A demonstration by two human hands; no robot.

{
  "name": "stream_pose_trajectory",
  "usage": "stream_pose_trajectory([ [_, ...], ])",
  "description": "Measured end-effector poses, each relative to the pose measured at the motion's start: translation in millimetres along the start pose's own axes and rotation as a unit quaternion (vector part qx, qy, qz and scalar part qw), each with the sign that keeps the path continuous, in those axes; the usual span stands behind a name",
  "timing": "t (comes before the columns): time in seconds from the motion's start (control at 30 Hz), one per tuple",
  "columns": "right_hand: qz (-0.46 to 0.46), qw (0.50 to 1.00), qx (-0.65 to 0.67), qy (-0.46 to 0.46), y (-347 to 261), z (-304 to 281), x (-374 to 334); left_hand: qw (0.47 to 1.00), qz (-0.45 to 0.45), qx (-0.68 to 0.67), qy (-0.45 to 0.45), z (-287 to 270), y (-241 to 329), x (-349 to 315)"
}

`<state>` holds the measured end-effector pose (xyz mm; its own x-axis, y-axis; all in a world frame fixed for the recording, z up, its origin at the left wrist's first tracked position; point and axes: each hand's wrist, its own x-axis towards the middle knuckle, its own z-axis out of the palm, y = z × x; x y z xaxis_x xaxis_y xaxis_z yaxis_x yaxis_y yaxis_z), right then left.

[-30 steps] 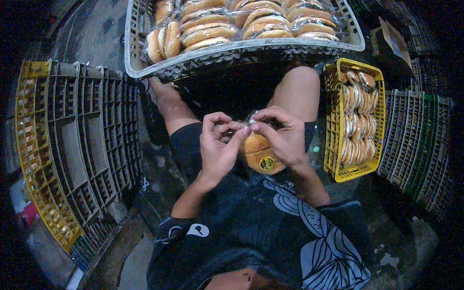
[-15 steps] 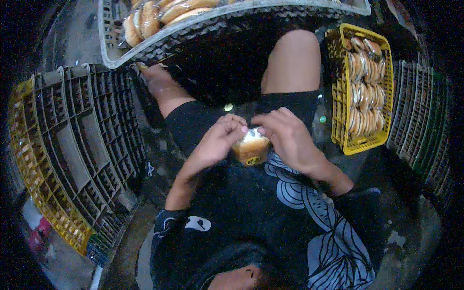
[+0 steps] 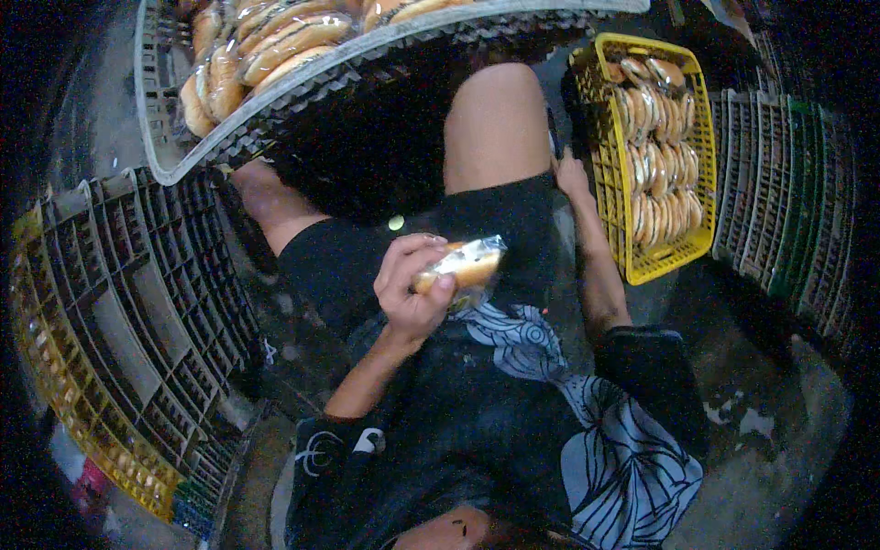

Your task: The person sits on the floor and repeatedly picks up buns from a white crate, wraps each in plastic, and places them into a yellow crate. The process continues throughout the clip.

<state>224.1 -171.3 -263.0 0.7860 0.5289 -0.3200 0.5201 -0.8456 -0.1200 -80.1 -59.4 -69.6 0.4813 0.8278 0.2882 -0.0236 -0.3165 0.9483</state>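
Note:
My left hand [image 3: 409,282] is closed around a filled bread bun [image 3: 463,268] in a clear plastic wrapper, held above my lap. The loose end of the wrapper sticks out to the right of the bun. My right hand [image 3: 570,174] is lowered beside my right knee, between the leg and a yellow crate [image 3: 629,229]. Its fingers look drawn together near a thin dark-bluish object, partly hidden by the knee, whose kind I cannot make out. Rows of wrapped buns [image 3: 665,165] fill the yellow crate.
A pale crate [image 3: 151,110] heaped with wrapped buns [image 3: 298,41] stands in front of my legs. On the left rises a stack of grey and yellow crates [image 3: 137,275]. More crates, grey and green [image 3: 770,183], stand at the far right.
Both hands were together at the wrapper's top. My right hand has let go and moved down past my right knee. The left now holds the bun alone, tilted sideways. The view has shifted.

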Motion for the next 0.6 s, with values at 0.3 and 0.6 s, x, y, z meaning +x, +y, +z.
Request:
stream_pose_trajectory([
  [0.3, -0.033, 0.995, 0.0, -0.089, 84.7, 41.9, -38.0, 0.978, 0.181, 0.064, 0.086, -15.7, -1.3, 25.8],
  [0.6, -0.393, 0.704, 0.52, -0.281, -97.9, -194.6, -101.8, 0.971, 0.177, 0.133, 0.088, -2.0, -8.9, 32.0],
])
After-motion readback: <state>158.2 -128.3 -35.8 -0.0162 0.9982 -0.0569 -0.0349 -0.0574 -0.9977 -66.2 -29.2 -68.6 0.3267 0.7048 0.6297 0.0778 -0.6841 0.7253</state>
